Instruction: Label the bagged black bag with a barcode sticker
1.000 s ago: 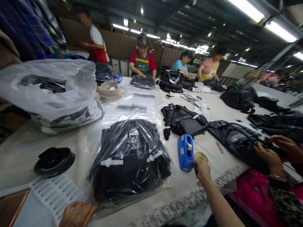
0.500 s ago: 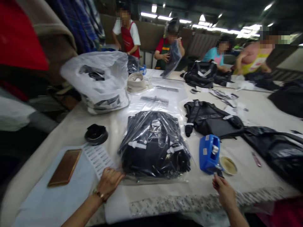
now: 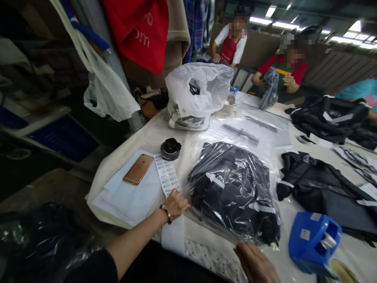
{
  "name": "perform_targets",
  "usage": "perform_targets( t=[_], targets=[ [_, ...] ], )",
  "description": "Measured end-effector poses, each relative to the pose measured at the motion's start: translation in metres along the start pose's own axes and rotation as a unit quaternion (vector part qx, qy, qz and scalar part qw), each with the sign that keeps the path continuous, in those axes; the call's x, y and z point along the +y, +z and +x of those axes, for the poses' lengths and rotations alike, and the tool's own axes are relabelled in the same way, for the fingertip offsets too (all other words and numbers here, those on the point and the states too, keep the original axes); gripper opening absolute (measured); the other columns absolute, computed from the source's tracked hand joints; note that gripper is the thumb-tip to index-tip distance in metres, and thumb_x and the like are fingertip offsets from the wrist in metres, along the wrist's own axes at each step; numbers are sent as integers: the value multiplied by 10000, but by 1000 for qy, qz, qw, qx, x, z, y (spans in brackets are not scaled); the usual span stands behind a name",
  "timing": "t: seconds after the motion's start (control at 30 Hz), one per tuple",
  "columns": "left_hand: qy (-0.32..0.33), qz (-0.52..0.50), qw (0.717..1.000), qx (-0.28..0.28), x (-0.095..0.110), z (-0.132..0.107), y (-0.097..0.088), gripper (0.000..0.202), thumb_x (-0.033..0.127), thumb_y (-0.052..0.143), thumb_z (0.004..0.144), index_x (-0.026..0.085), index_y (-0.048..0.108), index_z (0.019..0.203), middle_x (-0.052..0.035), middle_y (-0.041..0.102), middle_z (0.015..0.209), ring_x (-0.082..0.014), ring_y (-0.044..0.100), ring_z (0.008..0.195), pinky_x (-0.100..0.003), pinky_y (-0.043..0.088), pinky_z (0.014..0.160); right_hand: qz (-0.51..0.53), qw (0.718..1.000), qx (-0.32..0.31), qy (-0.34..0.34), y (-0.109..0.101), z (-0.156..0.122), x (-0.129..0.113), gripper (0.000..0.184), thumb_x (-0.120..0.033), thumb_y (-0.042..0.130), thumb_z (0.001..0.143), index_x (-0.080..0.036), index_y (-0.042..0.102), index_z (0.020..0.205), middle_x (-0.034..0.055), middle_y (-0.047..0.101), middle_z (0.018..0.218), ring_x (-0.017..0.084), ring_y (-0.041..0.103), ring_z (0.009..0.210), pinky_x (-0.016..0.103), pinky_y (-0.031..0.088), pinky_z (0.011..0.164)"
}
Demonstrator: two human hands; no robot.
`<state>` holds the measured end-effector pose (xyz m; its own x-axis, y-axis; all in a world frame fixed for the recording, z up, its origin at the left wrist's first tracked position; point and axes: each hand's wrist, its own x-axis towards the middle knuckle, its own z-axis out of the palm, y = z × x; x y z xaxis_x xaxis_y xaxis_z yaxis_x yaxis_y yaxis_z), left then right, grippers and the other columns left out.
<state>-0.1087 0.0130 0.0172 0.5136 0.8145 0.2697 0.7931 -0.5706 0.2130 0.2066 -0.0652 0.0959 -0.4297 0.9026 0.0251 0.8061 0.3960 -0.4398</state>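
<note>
A black backpack (image 3: pixel 226 192) with white wrapping on its straps lies inside a clear plastic bag (image 3: pixel 203 218) on the table. At the bag's lower left corner, my left hand (image 3: pixel 176 204) is closed, its fingers pinching the plastic edge. My right hand (image 3: pixel 256 263) is over the table's front edge, just below the bag. Its fingers are blurred, and whether they hold anything is hidden. A blue tape dispenser (image 3: pixel 306 239) stands to the right of that hand. Beside my left hand lies a sheet of barcode labels (image 3: pixel 167 177).
A gold phone (image 3: pixel 138 169) rests on white paper (image 3: pixel 126 202) at left. Behind it sits a black tape roll (image 3: pixel 171 149). A white plastic sack (image 3: pixel 197 90) stands farther back. Another black backpack (image 3: pixel 326 188) lies at right. Co-workers (image 3: pixel 282 74) stand across the table.
The view has swung left, so things appear farther right. My right hand has moved from the tape dispenser toward the bag's lower edge. My left hand remains at the bag's corner.
</note>
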Motion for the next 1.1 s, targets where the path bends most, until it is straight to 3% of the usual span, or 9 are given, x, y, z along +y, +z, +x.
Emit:
perform_targets(
  t=[0.07,0.13,0.27,0.4,0.73,1.1],
  targets=[
    [-11,0,1000,-11,0,0,1,321,326,469,881,171,571,620,-5,583,551,-149,476,590,-341,255,671,-47,993,-29,-104,15,42,-35,225,-206,378,886,-239,501,701,-14,550,642,132,533,591,248,378,557],
    [-22,2,1000,-22,1,0,2,307,335,486,872,169,576,630,-8,579,550,-151,477,593,-344,256,672,-103,982,-35,-154,30,76,-58,218,-150,383,871,-220,483,690,-11,533,639,140,514,599,259,349,571],
    [-43,0,998,-39,3,0,2,300,340,496,866,171,579,632,-12,585,549,-159,490,604,-350,257,669,-202,967,-56,-147,55,114,-70,194,-77,440,813,-205,494,678,5,547,639,162,519,619,280,324,597],
    [-64,-7,997,-52,3,1,3,288,337,506,860,167,577,639,-16,597,561,-160,500,609,-354,261,671,-234,961,-70,-132,67,126,-76,182,-52,445,795,-192,525,711,37,580,678,195,550,653,299,333,608],
    [-77,-16,996,-50,3,1,7,272,311,497,854,169,578,636,-23,600,550,-167,504,601,-362,273,673,-283,951,-116,-44,72,147,-98,237,-7,391,771,-144,572,705,113,639,639,223,632,604,279,377,523],
    [-44,-17,998,39,3,-9,8,224,205,482,817,178,505,596,-1,548,523,-157,463,573,-346,267,648,-282,951,-123,5,78,154,-104,169,-86,441,806,-127,581,720,137,651,626,243,639,589,294,420,505]
  ],
)
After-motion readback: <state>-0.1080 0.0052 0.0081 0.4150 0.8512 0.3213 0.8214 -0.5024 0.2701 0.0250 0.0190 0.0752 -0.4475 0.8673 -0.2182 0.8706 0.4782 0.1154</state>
